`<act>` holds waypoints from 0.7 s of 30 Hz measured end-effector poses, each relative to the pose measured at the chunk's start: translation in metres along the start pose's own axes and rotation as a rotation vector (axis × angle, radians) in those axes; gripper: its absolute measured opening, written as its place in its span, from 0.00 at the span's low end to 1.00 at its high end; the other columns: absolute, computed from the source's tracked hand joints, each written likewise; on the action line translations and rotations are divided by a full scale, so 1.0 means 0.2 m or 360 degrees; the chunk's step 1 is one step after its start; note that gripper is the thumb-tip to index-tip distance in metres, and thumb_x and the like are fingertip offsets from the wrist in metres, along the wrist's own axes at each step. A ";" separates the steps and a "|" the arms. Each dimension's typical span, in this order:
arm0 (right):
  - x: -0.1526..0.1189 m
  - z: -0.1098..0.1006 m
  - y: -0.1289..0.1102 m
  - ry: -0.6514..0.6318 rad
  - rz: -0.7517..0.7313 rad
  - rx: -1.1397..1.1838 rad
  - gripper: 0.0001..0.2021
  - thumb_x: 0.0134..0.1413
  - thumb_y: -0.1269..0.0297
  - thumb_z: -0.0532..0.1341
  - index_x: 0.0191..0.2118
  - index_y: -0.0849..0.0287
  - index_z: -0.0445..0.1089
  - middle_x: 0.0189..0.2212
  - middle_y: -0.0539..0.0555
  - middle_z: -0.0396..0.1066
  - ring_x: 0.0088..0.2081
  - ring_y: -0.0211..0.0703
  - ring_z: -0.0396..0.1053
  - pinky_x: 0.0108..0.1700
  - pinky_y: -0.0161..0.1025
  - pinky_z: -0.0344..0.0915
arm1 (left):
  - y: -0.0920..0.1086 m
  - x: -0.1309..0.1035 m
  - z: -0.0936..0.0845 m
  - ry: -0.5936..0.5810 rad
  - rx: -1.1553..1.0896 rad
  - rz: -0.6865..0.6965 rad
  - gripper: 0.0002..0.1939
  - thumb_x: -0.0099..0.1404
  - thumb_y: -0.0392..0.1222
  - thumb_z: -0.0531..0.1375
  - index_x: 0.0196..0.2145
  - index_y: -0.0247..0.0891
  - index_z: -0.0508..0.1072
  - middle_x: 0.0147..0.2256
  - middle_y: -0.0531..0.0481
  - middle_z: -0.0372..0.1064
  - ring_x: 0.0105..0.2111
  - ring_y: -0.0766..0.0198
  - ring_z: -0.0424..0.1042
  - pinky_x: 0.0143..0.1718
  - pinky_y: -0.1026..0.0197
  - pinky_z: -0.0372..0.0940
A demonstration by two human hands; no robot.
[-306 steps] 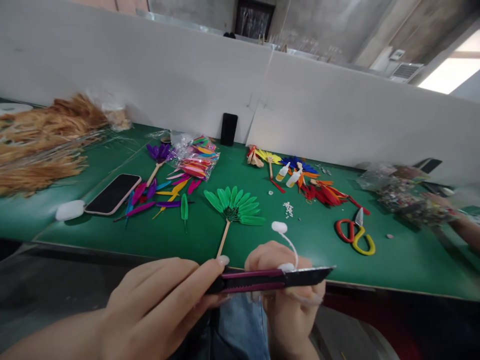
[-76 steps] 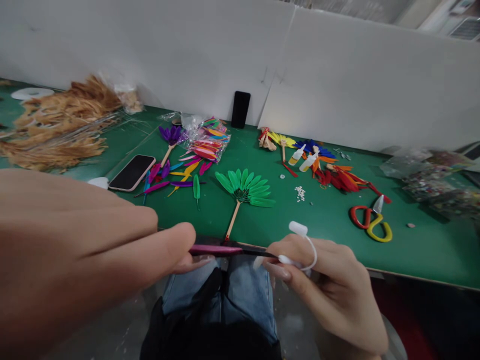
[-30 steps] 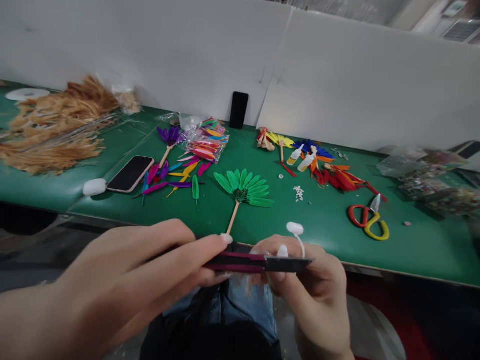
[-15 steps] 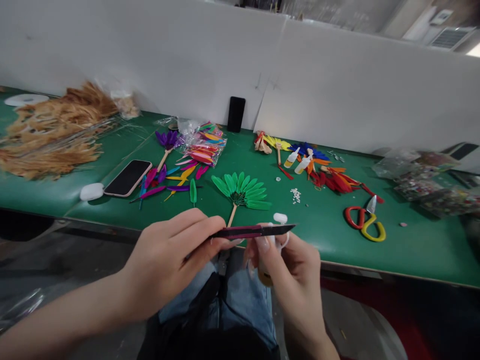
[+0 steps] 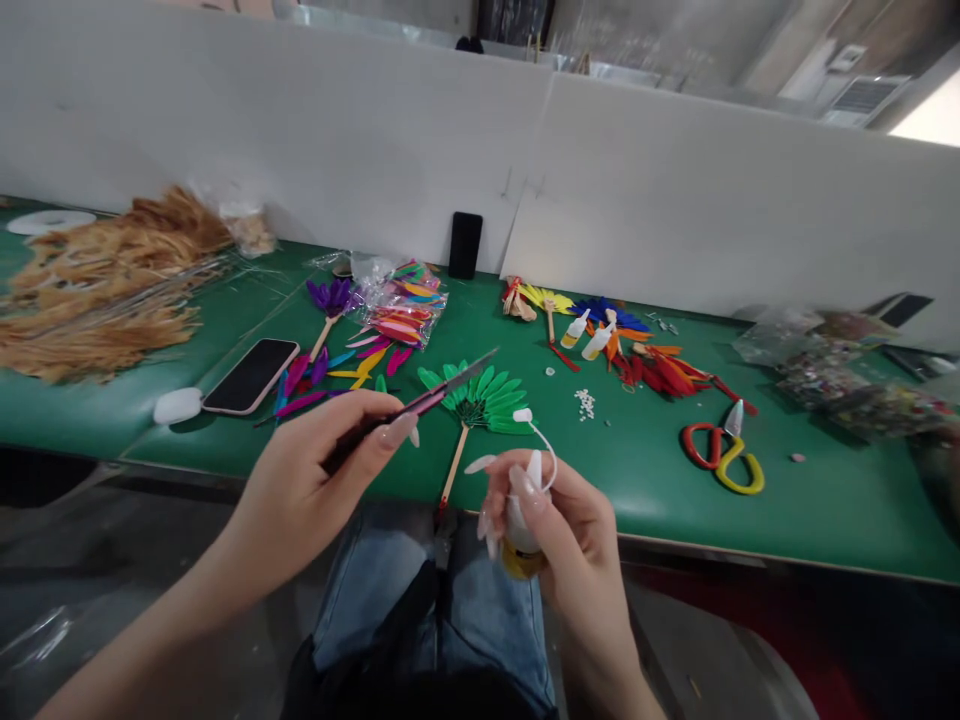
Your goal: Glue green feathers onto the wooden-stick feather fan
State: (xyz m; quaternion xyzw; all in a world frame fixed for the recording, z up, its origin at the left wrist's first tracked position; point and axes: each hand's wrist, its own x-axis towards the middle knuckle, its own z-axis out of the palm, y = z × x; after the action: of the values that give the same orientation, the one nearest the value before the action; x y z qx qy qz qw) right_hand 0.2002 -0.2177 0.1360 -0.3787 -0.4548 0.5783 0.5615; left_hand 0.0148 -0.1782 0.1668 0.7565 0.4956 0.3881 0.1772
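My left hand (image 5: 330,465) is closed round the handle of the knife (image 5: 431,398), thumb pressed on it, blade above the green fan (image 5: 487,398); my right hand (image 5: 566,520) pinches the glue bottle (image 5: 523,535) between thumb and fingers, nozzle up, in front of the table (image 5: 645,500) edge. Half a second earlier the blade crossed the bottle's nozzle; now the two are apart, blade angled upward.

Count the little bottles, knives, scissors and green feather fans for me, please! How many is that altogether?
Little bottles: 3 (one in the right hand, two on the table)
Knife: 1 (in the left hand)
Scissors: 1 pair
Green feather fan: 1
Total: 6
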 end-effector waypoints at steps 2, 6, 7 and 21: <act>0.01 0.00 -0.02 -0.0011 -0.0031 -0.0018 0.09 0.60 0.60 0.55 0.38 0.55 0.72 0.26 0.50 0.68 0.25 0.33 0.63 0.26 0.31 0.60 | 0.01 0.01 0.02 -0.0123 -0.0120 -0.0029 0.09 0.64 0.47 0.52 0.33 0.40 0.67 0.23 0.57 0.65 0.20 0.71 0.63 0.20 0.71 0.58; 0.06 0.01 -0.06 -0.0049 -0.0054 0.0023 0.12 0.62 0.59 0.52 0.40 0.55 0.71 0.27 0.50 0.69 0.25 0.34 0.64 0.27 0.32 0.62 | 0.03 0.06 0.06 -0.0252 -0.0257 -0.0076 0.11 0.64 0.47 0.53 0.28 0.39 0.63 0.20 0.59 0.58 0.18 0.72 0.58 0.18 0.71 0.55; 0.08 0.01 -0.07 -0.0052 -0.0045 0.0070 0.12 0.62 0.58 0.51 0.40 0.55 0.70 0.27 0.50 0.69 0.25 0.34 0.64 0.27 0.32 0.62 | 0.03 0.07 0.07 -0.0270 -0.0283 -0.0077 0.12 0.65 0.47 0.52 0.27 0.39 0.63 0.20 0.59 0.58 0.18 0.72 0.57 0.18 0.71 0.55; 0.36 0.01 0.06 0.0161 -0.0097 0.0265 0.14 0.59 0.56 0.54 0.45 0.52 0.72 0.54 0.53 0.63 0.46 0.44 0.68 0.38 0.36 0.69 | -0.08 0.12 0.29 -0.0096 -0.0481 -0.0320 0.09 0.57 0.43 0.60 0.35 0.40 0.65 0.22 0.60 0.58 0.21 0.71 0.59 0.23 0.70 0.59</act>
State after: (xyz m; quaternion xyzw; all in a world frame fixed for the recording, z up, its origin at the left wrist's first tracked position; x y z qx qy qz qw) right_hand 0.1877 -0.1453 0.1298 -0.3454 -0.3876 0.5768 0.6306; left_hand 0.0554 -0.1439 0.1291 0.6793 0.4992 0.4155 0.3415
